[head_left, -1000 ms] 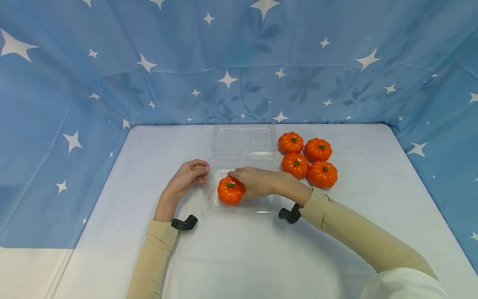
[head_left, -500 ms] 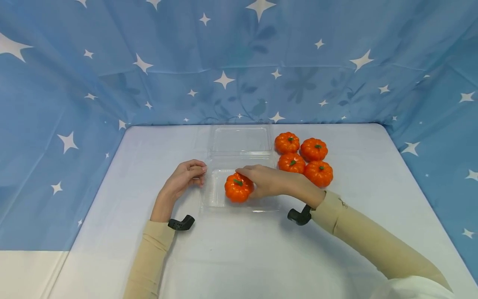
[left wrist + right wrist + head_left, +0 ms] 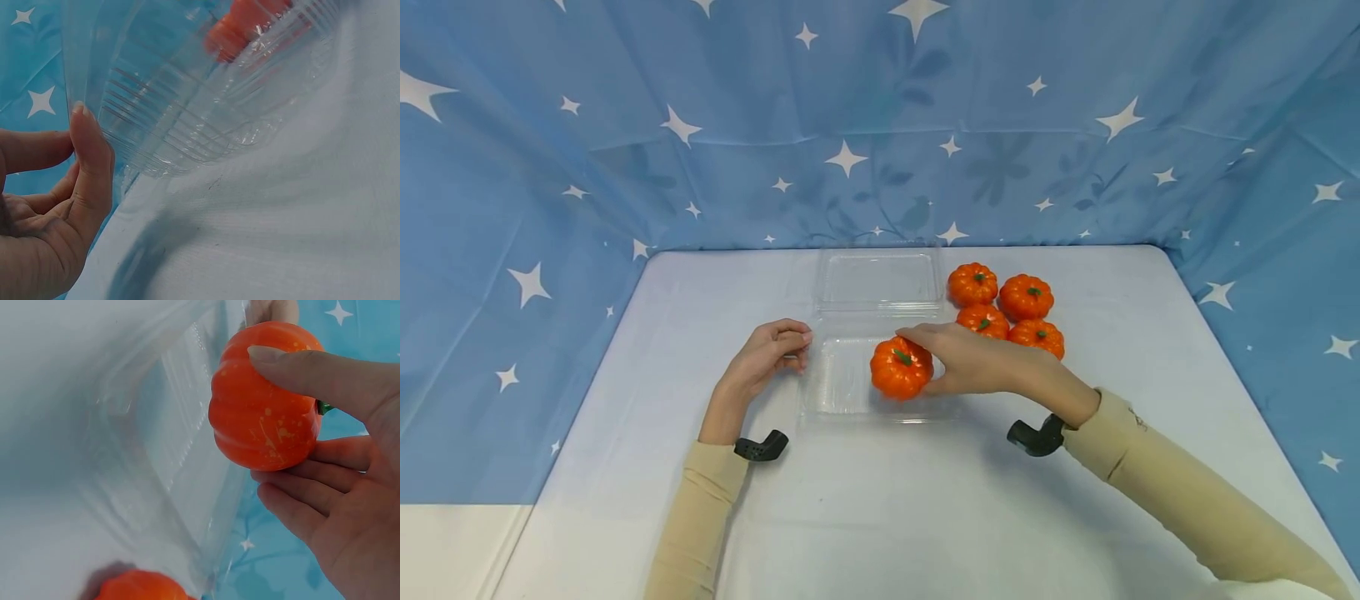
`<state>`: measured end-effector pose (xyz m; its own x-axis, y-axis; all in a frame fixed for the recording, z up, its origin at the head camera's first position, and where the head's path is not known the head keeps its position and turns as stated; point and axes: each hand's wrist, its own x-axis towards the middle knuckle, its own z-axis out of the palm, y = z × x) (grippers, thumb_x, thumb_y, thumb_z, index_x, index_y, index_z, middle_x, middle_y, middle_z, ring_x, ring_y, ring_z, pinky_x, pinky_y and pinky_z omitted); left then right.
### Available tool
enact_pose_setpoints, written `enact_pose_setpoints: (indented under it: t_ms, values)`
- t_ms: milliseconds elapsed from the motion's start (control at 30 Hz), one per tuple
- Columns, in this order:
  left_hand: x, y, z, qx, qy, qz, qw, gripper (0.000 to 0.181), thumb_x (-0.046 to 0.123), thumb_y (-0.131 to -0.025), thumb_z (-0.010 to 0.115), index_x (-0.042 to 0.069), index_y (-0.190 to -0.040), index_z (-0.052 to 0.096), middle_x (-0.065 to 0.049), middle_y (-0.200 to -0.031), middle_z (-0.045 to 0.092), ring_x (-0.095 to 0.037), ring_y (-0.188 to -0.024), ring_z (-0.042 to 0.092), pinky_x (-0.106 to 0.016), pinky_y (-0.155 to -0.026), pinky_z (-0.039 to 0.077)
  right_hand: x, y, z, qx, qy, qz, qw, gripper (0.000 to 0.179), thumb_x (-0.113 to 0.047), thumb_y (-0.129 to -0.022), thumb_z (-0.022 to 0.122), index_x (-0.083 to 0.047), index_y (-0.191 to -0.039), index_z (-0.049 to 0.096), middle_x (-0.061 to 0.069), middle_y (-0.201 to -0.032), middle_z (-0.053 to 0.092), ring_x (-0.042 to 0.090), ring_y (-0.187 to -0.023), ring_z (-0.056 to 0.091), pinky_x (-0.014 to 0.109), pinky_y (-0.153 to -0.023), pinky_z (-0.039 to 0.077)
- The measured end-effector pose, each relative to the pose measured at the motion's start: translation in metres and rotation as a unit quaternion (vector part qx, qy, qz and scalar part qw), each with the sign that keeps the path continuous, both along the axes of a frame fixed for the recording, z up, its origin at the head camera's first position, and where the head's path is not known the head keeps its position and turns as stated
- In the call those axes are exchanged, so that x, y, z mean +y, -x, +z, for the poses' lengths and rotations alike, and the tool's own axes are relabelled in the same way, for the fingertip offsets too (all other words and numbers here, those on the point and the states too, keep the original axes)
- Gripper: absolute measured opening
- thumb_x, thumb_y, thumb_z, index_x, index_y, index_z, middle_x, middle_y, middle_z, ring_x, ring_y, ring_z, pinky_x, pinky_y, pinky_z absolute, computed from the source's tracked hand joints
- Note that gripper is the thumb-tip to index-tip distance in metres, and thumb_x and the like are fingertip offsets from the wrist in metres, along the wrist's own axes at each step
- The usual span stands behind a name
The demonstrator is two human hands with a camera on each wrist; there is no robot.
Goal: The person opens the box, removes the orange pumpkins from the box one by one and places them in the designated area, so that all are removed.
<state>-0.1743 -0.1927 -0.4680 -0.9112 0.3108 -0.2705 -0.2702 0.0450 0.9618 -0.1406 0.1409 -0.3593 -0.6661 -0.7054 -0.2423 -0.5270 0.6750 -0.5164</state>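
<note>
My right hand (image 3: 958, 357) grips a small orange toy pumpkin (image 3: 902, 368) with a green stem. In the right wrist view the thumb lies along the pumpkin's (image 3: 269, 406) side, with the fingers under it. The pumpkin is over the right half of the base of a clear plastic clamshell box (image 3: 842, 375), whose lid (image 3: 880, 279) lies open toward the back. At the box's left edge, my left hand (image 3: 772, 354) pinches the rim between thumb and index finger, as the left wrist view shows at the ribbed wall (image 3: 156, 119).
Several more toy pumpkins sit close together to the right of the lid, among them a back-left one (image 3: 972, 284) and a back-right one (image 3: 1026, 297). The right hand partly covers the front ones. A blue star-patterned curtain (image 3: 737, 167) stands behind the white table (image 3: 865, 517).
My right hand has carried the pumpkin to the right across the box base, from its left part toward its right half. The left hand stays at the box rim. The head view has shifted slightly.
</note>
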Motion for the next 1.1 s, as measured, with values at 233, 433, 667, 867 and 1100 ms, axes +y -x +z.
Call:
enact_pose_setpoints:
  t_ms: [233,433,667,867,1100]
  values:
    - [0.000,0.000,0.000,0.001,0.000,0.002,1.0000,0.035,0.013,-0.104,0.060,-0.011,-0.127,0.051,-0.005,-0.083,0.062,-0.013,-0.067,0.061,-0.026,-0.061,0.057,0.025,-0.008,0.004,0.016,-0.005,-0.035,0.9992,0.082,-0.027,-0.086,0.085,-0.003,-0.152,0.045,0.012,-0.149,0.056,0.032,-0.138,0.054,0.051,-0.107,0.052]
    - [-0.001,0.000,0.000,-0.001,-0.003,0.001,1.0000,0.036,0.012,-0.104,0.060,-0.013,-0.129,0.050,-0.004,-0.083,0.062,-0.012,-0.067,0.062,-0.025,-0.062,0.057,0.046,-0.017,0.003,0.017,0.010,-0.068,0.9975,0.081,-0.032,-0.087,0.084,-0.005,-0.153,0.046,0.011,-0.147,0.058,0.032,-0.134,0.055,0.053,-0.103,0.054]
    - [-0.001,-0.001,0.000,0.002,0.002,-0.002,1.0000,0.038,0.013,-0.104,0.059,-0.013,-0.130,0.048,-0.005,-0.086,0.062,-0.012,-0.068,0.062,-0.026,-0.063,0.057,0.064,-0.026,0.003,0.048,0.032,-0.096,0.9937,0.081,-0.034,-0.086,0.085,-0.005,-0.151,0.048,0.012,-0.144,0.061,0.030,-0.126,0.062,0.053,-0.100,0.056]
    - [-0.001,0.000,0.000,-0.002,0.001,0.002,1.0000,0.039,0.013,-0.104,0.060,-0.013,-0.130,0.048,-0.006,-0.086,0.063,-0.011,-0.068,0.063,-0.025,-0.063,0.058,0.076,-0.032,0.004,0.062,0.031,-0.116,0.9908,0.084,-0.037,-0.085,0.085,0.001,-0.150,0.048,0.016,-0.135,0.065,0.028,-0.109,0.065,0.046,-0.090,0.061]
    - [-0.001,0.000,0.001,0.000,0.003,0.000,1.0000,0.042,0.013,-0.104,0.061,-0.015,-0.132,0.047,-0.006,-0.084,0.064,-0.011,-0.067,0.063,-0.025,-0.062,0.058,0.093,-0.035,-0.001,0.065,0.029,-0.133,0.9885,0.081,-0.031,-0.085,0.086,0.004,-0.149,0.048,0.021,-0.139,0.062,0.035,-0.122,0.062,0.051,-0.095,0.059]
